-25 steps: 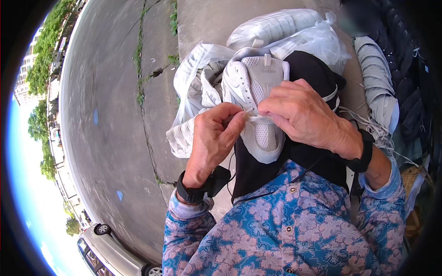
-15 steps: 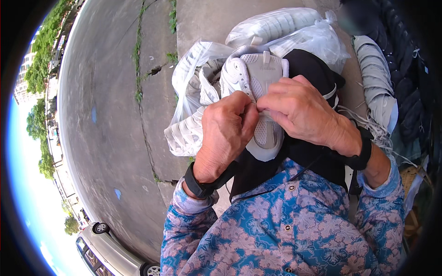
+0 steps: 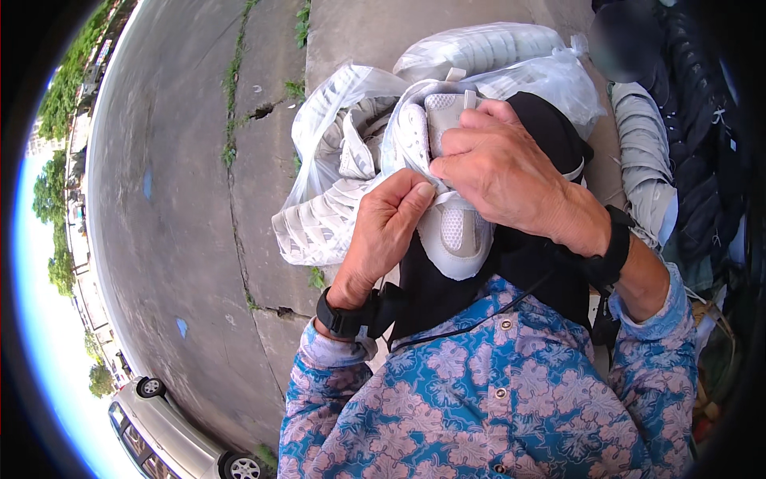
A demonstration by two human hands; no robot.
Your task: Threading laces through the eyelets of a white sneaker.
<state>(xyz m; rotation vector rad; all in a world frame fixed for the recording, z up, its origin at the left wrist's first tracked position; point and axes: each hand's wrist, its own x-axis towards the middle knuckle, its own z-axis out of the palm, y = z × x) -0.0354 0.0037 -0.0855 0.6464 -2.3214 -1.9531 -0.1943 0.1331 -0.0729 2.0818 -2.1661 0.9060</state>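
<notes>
A white and grey shoe upper (image 3: 456,239) with mesh panels lies over my lap, its rounded toe toward me. My left hand (image 3: 389,219) is closed in a pinch at the left eyelet edge; what sits between thumb and finger is too small to make out. Above the throat, my right hand (image 3: 507,172) has its fingers curled together and hides part of the grey tongue (image 3: 444,112). What those fingers hold is hidden. A short pale strip (image 3: 449,197) crosses the throat between the hands.
Clear plastic bags (image 3: 351,88) with stacked pale shoe uppers (image 3: 319,223) stand beyond and left of my lap. Black cloth (image 3: 431,303) covers my lap. More grey uppers (image 3: 642,136) and dark ones (image 3: 702,160) lie at right. A silver car (image 3: 171,427) stands at lower left.
My right hand has moved up and turned over the tongue, covering more of it. My left hand has shifted slightly down, with its thumb and finger now showing in a pinch.
</notes>
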